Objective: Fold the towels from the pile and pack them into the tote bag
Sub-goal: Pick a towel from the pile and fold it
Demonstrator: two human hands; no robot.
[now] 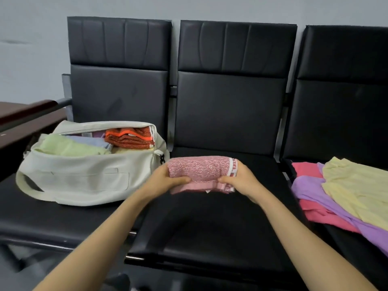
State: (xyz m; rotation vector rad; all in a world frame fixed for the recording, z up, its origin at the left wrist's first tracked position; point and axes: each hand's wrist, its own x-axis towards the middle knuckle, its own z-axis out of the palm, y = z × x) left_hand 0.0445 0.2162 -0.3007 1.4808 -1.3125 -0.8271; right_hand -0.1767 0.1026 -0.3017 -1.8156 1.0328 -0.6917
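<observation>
A person's 2 bare forearms reach forward over the middle seat (210,227) of a row of 3 black padded seats. Between the hands is a folded pink towel (201,171), a thick bundle with a white-and-red patterned band along its right edge. The left hand (165,179) grasps the towel's left end, thumb lying across the near top and the fingers tucked out of sight beneath. The right hand (241,179) grasps the right end in the same way, thumb pressed against the near folded edge. The towel sits over the back part of the middle seat, just right of the bag; whether its underside touches the cushion cannot be told.

On the left seat (42,219) stands the cream tote bag (84,177), its zip mouth wide open and a strap looping off its left end. Inside it are folded towels: a green towel (67,147) at the left, a blue towel (92,140) beside it, and an orange towel (128,136) at the right, lying on top of something pale yellow.

On the right seat (336,238) lies the pile of unfolded towels, well apart from the hands: a yellow towel (357,185) on top, a purple towel (315,192) under it, and a coral-pink towel (308,208) at the bottom, its corners showing at the left.

Behind the seats is a pale grey wall (31,49); a reddish-brown surface (21,110) shows at the far left
</observation>
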